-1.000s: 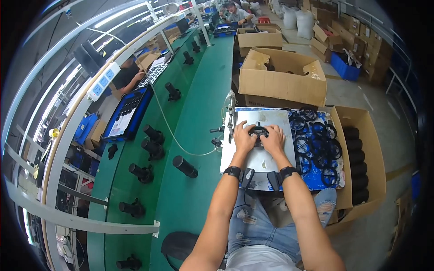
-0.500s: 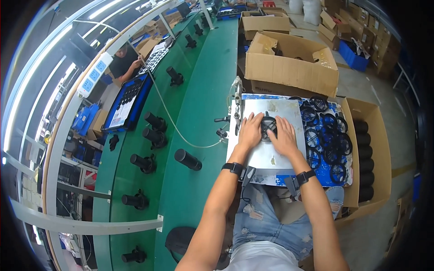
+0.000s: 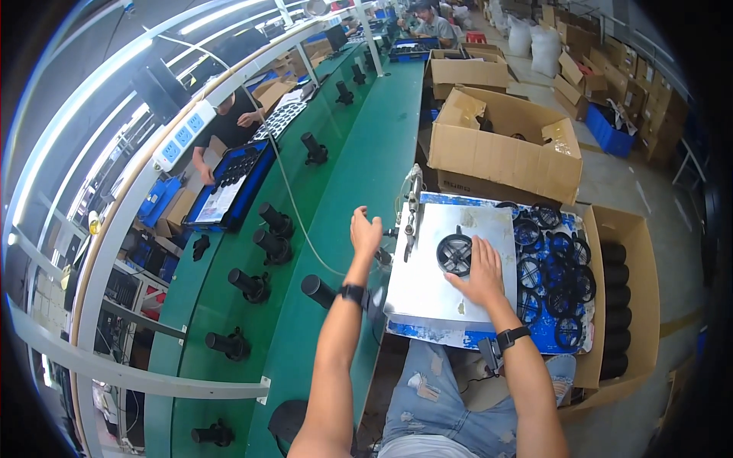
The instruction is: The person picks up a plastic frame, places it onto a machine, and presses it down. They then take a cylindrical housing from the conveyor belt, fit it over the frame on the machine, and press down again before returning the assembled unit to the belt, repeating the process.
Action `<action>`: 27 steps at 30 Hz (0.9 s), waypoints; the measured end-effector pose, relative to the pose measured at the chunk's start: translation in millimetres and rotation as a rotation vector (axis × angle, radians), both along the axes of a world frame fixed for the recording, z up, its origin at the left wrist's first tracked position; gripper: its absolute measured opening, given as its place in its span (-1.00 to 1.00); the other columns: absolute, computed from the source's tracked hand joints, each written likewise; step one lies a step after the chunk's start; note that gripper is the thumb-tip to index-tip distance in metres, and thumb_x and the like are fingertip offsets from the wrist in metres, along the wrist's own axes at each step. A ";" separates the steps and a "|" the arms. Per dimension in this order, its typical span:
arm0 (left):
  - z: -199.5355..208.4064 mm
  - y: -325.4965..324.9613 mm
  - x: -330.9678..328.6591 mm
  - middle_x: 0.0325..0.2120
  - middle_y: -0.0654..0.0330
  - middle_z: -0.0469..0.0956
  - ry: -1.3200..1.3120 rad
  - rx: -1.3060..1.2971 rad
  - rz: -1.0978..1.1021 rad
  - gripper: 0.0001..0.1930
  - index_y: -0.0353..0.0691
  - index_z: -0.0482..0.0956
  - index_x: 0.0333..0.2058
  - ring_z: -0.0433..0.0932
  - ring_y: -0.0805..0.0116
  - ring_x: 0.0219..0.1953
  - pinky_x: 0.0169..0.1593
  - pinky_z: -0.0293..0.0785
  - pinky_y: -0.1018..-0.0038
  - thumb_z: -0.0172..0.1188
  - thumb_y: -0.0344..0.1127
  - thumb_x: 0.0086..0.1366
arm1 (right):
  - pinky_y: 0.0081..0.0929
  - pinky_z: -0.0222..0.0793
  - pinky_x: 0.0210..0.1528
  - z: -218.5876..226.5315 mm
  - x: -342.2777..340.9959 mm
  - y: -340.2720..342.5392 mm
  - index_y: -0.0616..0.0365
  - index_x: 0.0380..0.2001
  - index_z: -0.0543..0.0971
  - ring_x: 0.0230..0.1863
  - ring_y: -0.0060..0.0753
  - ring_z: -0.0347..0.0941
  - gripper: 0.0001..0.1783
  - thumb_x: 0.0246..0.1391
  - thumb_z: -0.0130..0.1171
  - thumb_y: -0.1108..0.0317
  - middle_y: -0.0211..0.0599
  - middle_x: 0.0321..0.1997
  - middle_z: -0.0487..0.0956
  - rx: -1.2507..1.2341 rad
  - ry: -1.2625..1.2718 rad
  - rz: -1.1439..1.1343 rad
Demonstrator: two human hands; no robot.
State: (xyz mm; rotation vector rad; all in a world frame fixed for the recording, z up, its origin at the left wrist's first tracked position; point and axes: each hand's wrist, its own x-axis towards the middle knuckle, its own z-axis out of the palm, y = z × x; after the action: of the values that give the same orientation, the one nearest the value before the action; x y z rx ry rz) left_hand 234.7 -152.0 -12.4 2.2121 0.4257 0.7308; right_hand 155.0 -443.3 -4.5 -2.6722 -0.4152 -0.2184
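Green counter [image 3: 366, 145] extends to the left of and beyond the left hand [image 3: 365, 233]; black cylindrical parts [image 3: 319, 288] are spaced along it, presumably so that each stands clear of its neighbours. A black spoked ring [image 3: 456, 256] is laid flat on a metal plate [image 3: 412, 290], just left of the right hand [image 3: 482, 276]; level backing appears to be given to the rim by this plate. On the right hand, the fingers are extended and the thumb is set apart toward the ring's near edge; the rim seems to be steadied from one side rather than clasped, though firm contact cannot be confirmed. The left hand is held beside a metal fixture [image 3: 413, 206], its fingers loosely bent and nothing grasped. Further black rings [image 3: 563, 296] are heaped on a blue board [image 3: 544, 338] right of the right hand, probably for short reach.
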 end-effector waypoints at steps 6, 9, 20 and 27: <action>-42.0 36.4 68.6 0.03 -0.21 0.45 0.717 -0.018 -0.022 -0.47 -0.36 0.50 -0.03 0.41 -0.18 0.10 0.16 0.32 0.18 -0.01 -0.07 0.13 | -0.14 -0.31 0.44 -7.1 0.4 5.0 0.40 0.30 0.05 0.43 0.00 -0.10 0.14 -0.13 0.24 -0.21 0.08 0.35 0.15 0.017 0.002 -0.001; -47.4 18.2 80.2 -0.10 -0.13 0.56 0.375 -0.384 0.040 -0.55 -0.28 0.59 -0.13 0.51 -0.09 0.00 0.08 0.39 0.22 0.04 -0.08 0.11 | -0.16 -0.31 0.44 -5.7 -3.8 0.6 0.40 0.30 0.04 0.43 -0.01 -0.10 0.14 -0.13 0.24 -0.20 0.10 0.35 0.14 0.011 0.009 -0.011; 49.7 -69.1 -56.4 -0.51 0.06 0.59 -0.282 -0.189 -0.481 -0.87 -0.20 0.58 -0.30 0.56 0.29 -0.49 -0.36 0.45 0.40 0.10 -0.39 0.19 | -0.13 -0.13 0.39 -15.5 4.1 -15.8 0.32 0.25 0.19 0.36 0.05 0.07 -0.11 0.00 0.17 -0.08 0.10 0.30 0.24 0.131 -0.037 -0.062; 7.4 -120.0 -107.1 -0.18 0.05 0.48 0.012 0.600 -0.766 -0.65 -0.24 0.41 -0.12 0.57 -0.04 -0.54 -0.41 0.53 0.13 0.14 -0.33 0.08 | -0.23 0.43 0.00 24.4 41.2 20.9 0.14 -0.09 0.48 0.09 -0.07 0.43 -0.56 -0.02 0.25 0.18 -0.15 -0.02 0.52 -0.238 0.105 -0.219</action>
State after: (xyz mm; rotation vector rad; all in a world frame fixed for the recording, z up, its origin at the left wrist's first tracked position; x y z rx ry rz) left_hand 127.6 -272.1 -5.0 2.6345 -0.7069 0.4410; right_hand 196.2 -422.4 19.8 -2.9477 -0.1209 -0.0971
